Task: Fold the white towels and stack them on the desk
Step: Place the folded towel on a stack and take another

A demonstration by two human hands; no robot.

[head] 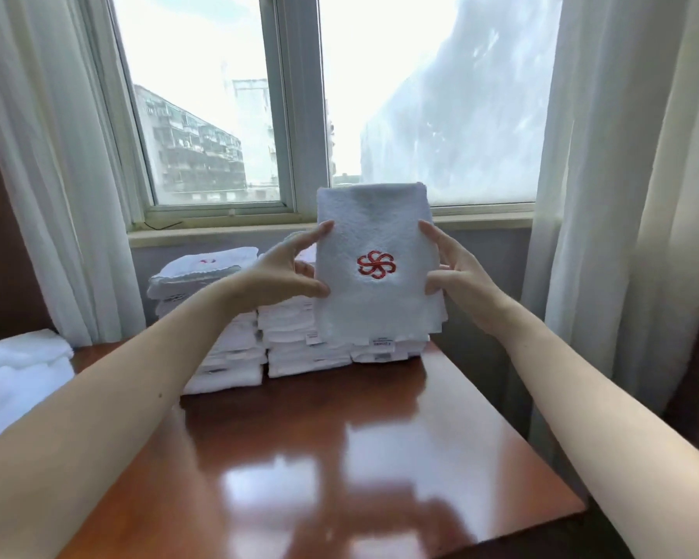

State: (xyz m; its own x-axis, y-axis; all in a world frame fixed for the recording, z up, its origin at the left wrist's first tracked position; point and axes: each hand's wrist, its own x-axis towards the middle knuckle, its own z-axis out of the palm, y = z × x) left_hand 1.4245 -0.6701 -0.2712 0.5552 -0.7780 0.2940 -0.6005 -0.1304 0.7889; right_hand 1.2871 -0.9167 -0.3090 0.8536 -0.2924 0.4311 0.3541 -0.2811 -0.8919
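On towel (pixel 380 316) ctr: red logo (pixel 376 265)

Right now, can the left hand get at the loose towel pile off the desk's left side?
Probably, once freed: the left hand grips the folded towel with the right hand. Nothing stands between it and the loose towel pile.

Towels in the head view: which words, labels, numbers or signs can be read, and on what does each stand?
No text can be read.
Red pinwheel emblem on the folded towel: a sign, no letters.
Tags on the stacked towels: print too small and blurred.
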